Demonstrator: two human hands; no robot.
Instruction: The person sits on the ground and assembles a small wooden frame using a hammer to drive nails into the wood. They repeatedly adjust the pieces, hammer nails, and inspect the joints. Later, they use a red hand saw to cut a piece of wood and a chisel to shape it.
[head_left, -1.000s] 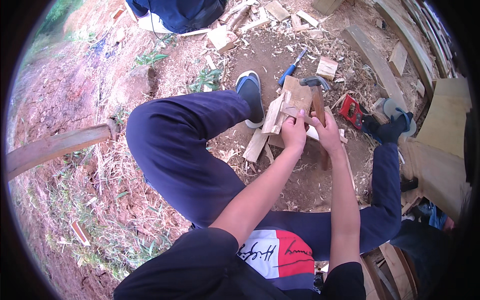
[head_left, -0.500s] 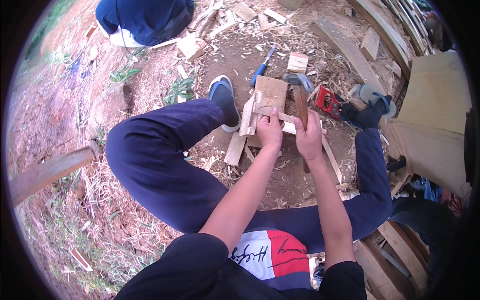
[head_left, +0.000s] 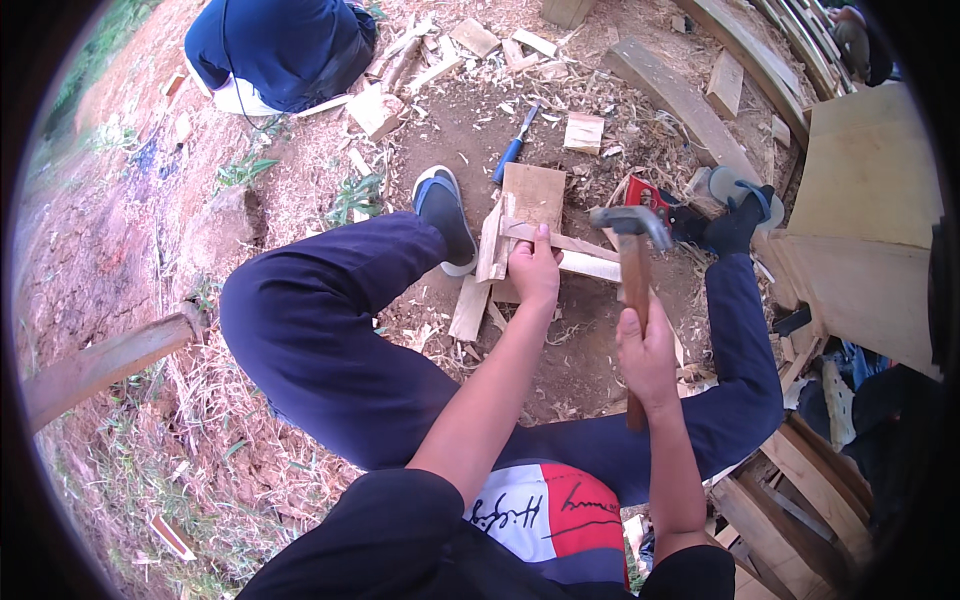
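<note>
Dirt ground (head_left: 580,370), hammer (head_left: 635,268) now farther from board (head_left: 537,188)

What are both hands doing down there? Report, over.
Right hand: gripping hammer. Left hand: holding thin wooden strip. Chisel on the ground, apart from both hands.

Hammer (head_left: 635,275) part-hidden; blue bundle (head_left: 285,50) cropped
</note>
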